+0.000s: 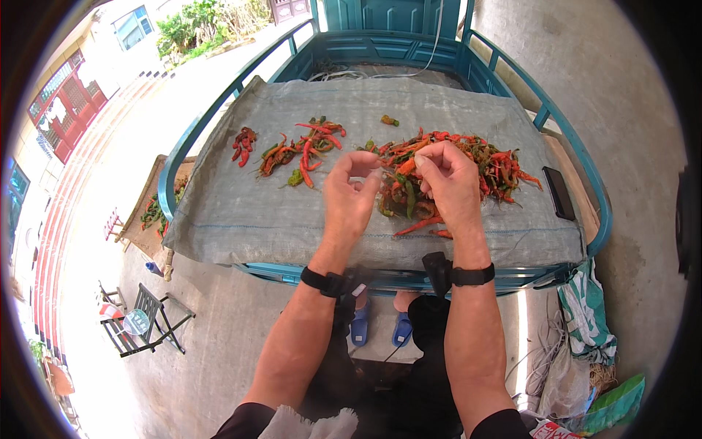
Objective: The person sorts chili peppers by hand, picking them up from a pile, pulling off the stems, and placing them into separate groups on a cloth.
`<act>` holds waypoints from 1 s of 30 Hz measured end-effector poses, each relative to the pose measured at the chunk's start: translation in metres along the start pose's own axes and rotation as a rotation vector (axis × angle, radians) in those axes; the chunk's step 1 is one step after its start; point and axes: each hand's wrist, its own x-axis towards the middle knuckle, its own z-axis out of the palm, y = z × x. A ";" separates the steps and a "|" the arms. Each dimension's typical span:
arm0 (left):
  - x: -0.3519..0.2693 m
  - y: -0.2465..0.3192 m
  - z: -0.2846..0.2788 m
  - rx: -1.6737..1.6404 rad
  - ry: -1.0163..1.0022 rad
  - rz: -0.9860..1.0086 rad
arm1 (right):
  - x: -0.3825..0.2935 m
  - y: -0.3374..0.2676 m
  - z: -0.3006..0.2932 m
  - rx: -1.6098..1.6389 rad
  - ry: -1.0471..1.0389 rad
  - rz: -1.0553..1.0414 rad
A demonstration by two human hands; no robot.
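My right hand (447, 173) pinches an orange-red chili pepper (406, 167) between thumb and fingers, above the large pile of red, green and brown chili peppers (493, 164). Just left of it, my left hand (354, 186) is raised with thumb and fingers curled towards each other; whether something thin is between them cannot be told. Smaller groups of chilies lie further left: a small red one (244, 145) and a larger mixed one (307, 145). A single greenish pepper (390, 120) lies behind the pile. All rest on a grey woven sheet (230, 214).
The sheet covers part of a teal metal cargo bed with side rails (554, 104). A smartphone (559, 193) lies at its right edge. More chilies lie on a mat (137, 214) at left, near a folding chair (145, 321). Sacks (587, 313) stand low at right.
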 end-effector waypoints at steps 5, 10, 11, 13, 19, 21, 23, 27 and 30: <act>0.010 -0.008 -0.037 0.365 0.237 0.004 | 0.002 0.003 -0.001 -0.003 0.101 -0.004; 0.011 -0.021 -0.064 0.905 0.391 0.018 | 0.003 0.006 -0.005 0.003 0.151 -0.017; 0.011 -0.027 -0.069 1.042 0.396 0.033 | 0.002 0.005 -0.004 0.008 0.166 0.001; 0.010 -0.039 -0.075 1.116 0.387 0.003 | 0.002 0.003 -0.003 0.013 0.180 0.020; 0.010 -0.045 -0.081 1.295 0.265 -0.121 | 0.006 0.012 0.000 0.070 0.157 -0.074; 0.007 -0.039 -0.080 1.315 0.227 -0.135 | 0.006 0.009 -0.001 0.075 0.128 -0.030; 0.005 -0.031 -0.074 1.299 0.205 -0.109 | 0.006 0.010 -0.004 0.082 0.137 -0.038; 0.005 -0.029 -0.076 1.320 0.210 -0.079 | 0.006 0.010 -0.007 0.091 0.171 -0.025; 0.006 -0.029 -0.077 1.311 0.198 -0.077 | 0.008 0.013 -0.013 0.139 0.179 -0.022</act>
